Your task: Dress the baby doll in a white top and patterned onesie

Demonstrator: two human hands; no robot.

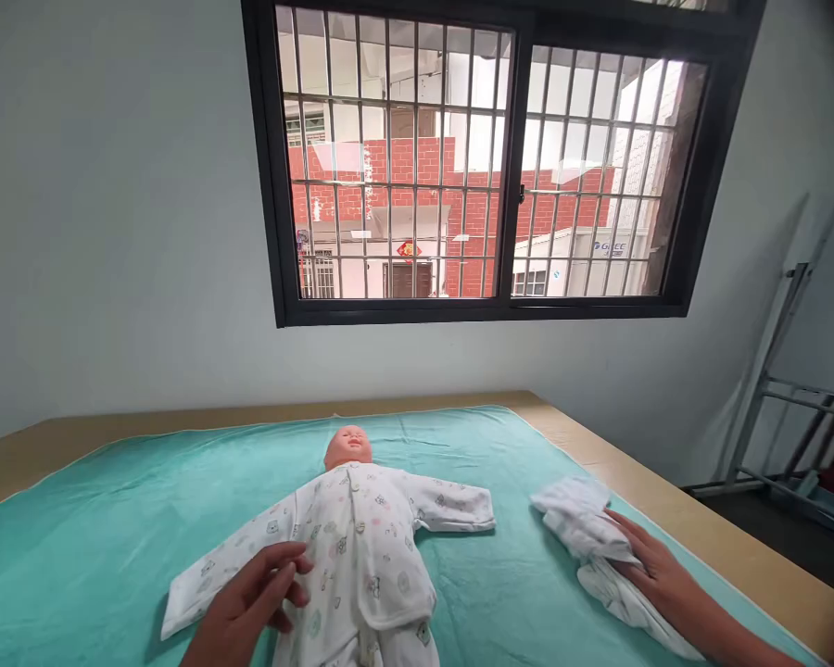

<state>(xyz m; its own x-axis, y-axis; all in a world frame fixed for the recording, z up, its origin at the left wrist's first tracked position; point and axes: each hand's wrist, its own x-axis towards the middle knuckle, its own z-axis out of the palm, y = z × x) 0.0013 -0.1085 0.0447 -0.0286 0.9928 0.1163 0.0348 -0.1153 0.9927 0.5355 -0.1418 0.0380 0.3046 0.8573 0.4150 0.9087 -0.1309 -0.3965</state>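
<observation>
A baby doll (349,446) lies on its back, dressed in a white printed baby top (382,556) with long sleeves spread to both sides. The lower part of its outfit runs out of view at the bottom edge. My left hand (257,593) hovers at the left side of the top, its fingers loosely bent and apart, with nothing in them. At the right, my right hand (657,570) grips a crumpled white cloth garment (584,519) that rests on the green cloth. Part of the thumb is hidden by its folds.
A green cloth (159,500) covers most of the wooden table (576,431). Behind it is a wall with a barred window (403,167). A metal frame (757,398) stands beyond the table's right edge.
</observation>
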